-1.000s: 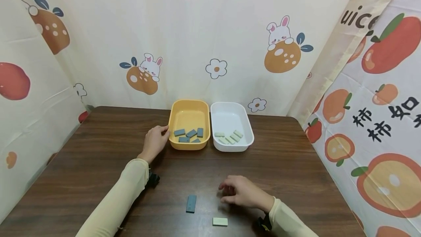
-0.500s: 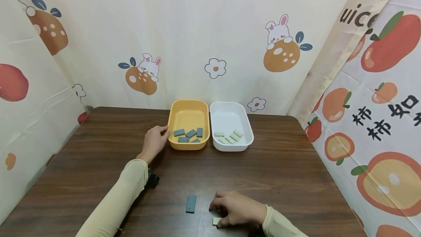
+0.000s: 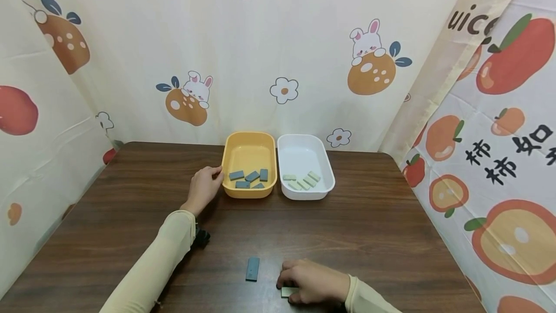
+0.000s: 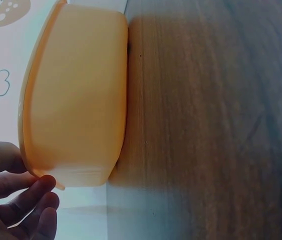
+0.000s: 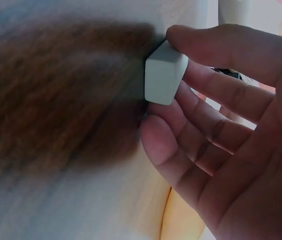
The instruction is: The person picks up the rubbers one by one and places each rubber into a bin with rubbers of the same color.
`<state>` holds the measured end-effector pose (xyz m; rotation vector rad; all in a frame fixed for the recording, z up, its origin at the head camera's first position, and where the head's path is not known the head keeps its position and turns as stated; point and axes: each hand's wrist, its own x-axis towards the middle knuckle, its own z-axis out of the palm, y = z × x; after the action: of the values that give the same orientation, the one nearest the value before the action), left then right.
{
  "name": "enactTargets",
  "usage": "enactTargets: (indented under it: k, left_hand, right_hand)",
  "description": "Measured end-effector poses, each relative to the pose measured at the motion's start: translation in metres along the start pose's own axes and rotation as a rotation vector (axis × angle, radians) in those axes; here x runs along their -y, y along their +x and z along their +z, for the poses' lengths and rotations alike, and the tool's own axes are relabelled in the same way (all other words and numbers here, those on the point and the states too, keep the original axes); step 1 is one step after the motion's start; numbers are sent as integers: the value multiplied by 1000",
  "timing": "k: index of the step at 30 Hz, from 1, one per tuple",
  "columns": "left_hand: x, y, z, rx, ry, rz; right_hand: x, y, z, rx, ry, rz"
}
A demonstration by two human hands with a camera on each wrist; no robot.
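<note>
At the left rim of a yellow tub (image 3: 250, 194), my left hand (image 3: 203, 188) pinches the edge between thumb and fingers, as the left wrist view also shows its fingers (image 4: 26, 196) at the tub's corner. My right hand (image 3: 313, 281) is down on the table near its front, holding a small pale green rectangular block (image 3: 286, 292) between thumb and fingers. In the right wrist view the block (image 5: 162, 80) shows one end, with the thumb on its upper edge. A slate-blue block (image 3: 252, 269) lies flat to the left of that hand.
Several slate-blue blocks (image 3: 252, 176) lie inside the yellow tub. Beside it stands a white tub (image 3: 307, 196) with several pale green blocks (image 3: 306, 183). Both tubs sit at the back of the brown wooden table (image 3: 373, 216), close to a printed curtain (image 3: 243, 52).
My right hand has moved down and left to the pale green block and closed its fingers on it. My left hand stays at the yellow tub's rim.
</note>
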<state>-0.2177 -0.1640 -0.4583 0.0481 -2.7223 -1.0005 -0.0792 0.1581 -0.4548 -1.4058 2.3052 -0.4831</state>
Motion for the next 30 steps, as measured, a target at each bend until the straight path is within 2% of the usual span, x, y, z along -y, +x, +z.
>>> enactTargets:
  k: [7, 18, 25, 30]
  left_hand:
    - [1, 0, 1, 0, -3, -4]
    - [3, 1, 2, -1, -6, -8]
    - [3, 1, 3, -7, -23, -11]
    - [3, 1, 4, -17, -20, -8]
  right_hand:
    - [0, 0, 1, -8, 7, 9]
    - [-2, 2, -1, -19, 79, 41]
    - [-6, 1, -1, -123, 45, 54]
    - [-8, 1, -10, -179, 36, 77]
